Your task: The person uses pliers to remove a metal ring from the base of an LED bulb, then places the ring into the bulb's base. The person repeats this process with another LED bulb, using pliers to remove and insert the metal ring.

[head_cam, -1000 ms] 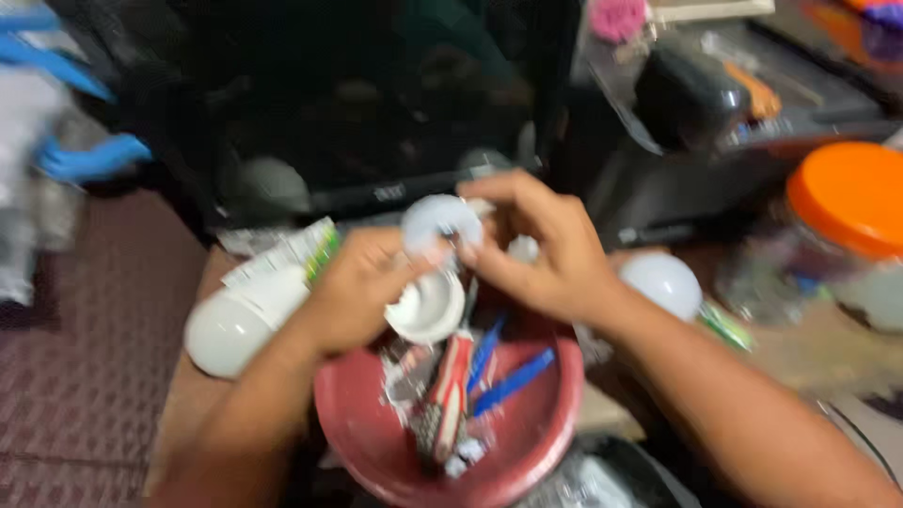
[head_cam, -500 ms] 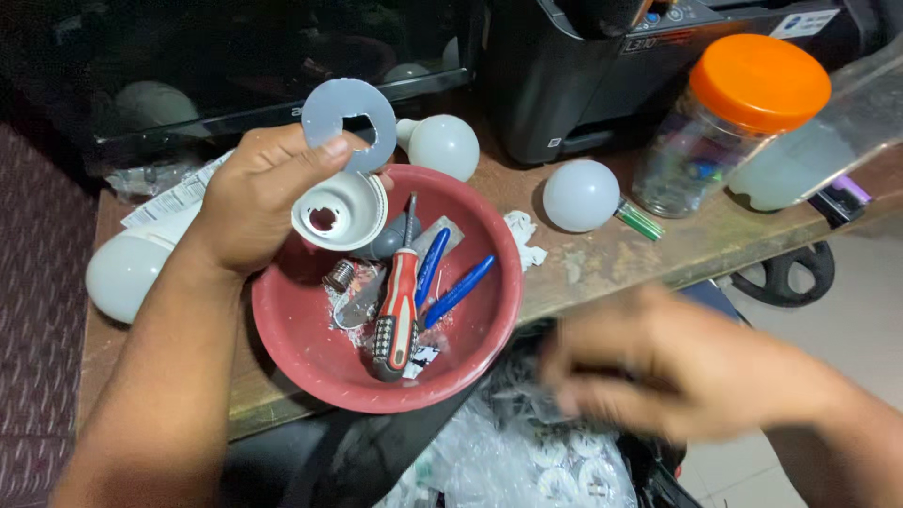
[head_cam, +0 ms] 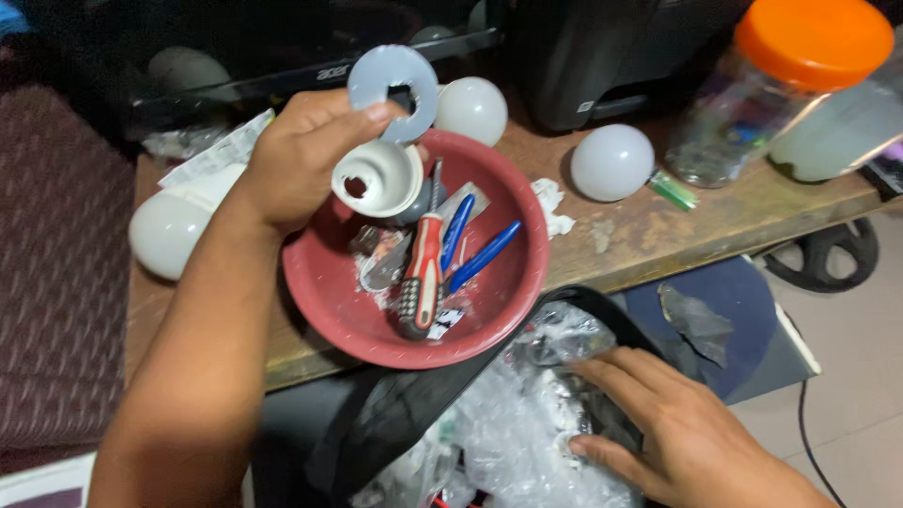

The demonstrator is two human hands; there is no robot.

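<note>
Red bowl (head_cam: 320, 282) holds screwdriver (head_cam: 420, 273), blue pens (head_cam: 480, 256).

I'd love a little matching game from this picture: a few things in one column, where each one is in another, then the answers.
Things:
1. grey ring
2. screwdriver
3. orange-lidded jar
4. right hand

Places:
A. lying in the red bowl
B. on the plastic bags below the bench
C. pinched by the left hand
D. standing on the bench

Pairs: 1-C, 2-A, 3-D, 4-B

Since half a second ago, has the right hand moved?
Yes. The right hand has dropped further below the red bowl and table edge, and now rests, fingers spread, on the clear plastic bags in the black bag.
</note>
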